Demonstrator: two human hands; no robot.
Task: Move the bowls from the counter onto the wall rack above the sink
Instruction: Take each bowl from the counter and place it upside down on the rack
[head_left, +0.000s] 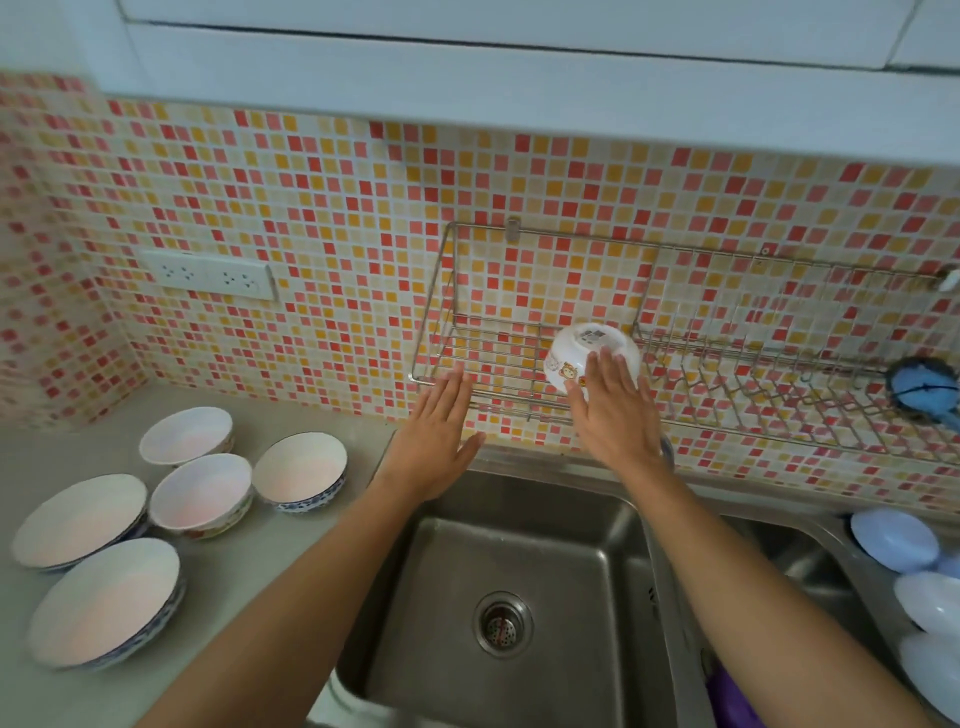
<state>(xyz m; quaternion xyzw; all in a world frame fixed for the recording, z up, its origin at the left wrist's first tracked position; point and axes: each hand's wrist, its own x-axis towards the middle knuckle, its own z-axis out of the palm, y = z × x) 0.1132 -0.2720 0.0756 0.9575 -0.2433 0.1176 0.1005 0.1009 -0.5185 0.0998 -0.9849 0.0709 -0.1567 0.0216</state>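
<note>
A small white bowl with cartoon prints (582, 353) lies upside down on the wire wall rack (467, 348), in its left section. My right hand (613, 410) is flat with fingers spread, its fingertips touching the bowl's near side. My left hand (436, 436) hovers open in front of the rack's left part, holding nothing. Several white bowls stand upright on the grey counter (291, 561) at the left: two small ones (186, 435) (201, 493), a blue-patterned one (300, 472), and two wide shallow ones (79, 519) (104, 600).
A steel sink (519, 582) with a drain strainer lies below the rack. A blue round object (922, 389) hangs at the rack's right end. Pale plastic plates (896, 540) stand at the right edge. A double wall socket (210, 274) sits on the mosaic tiles.
</note>
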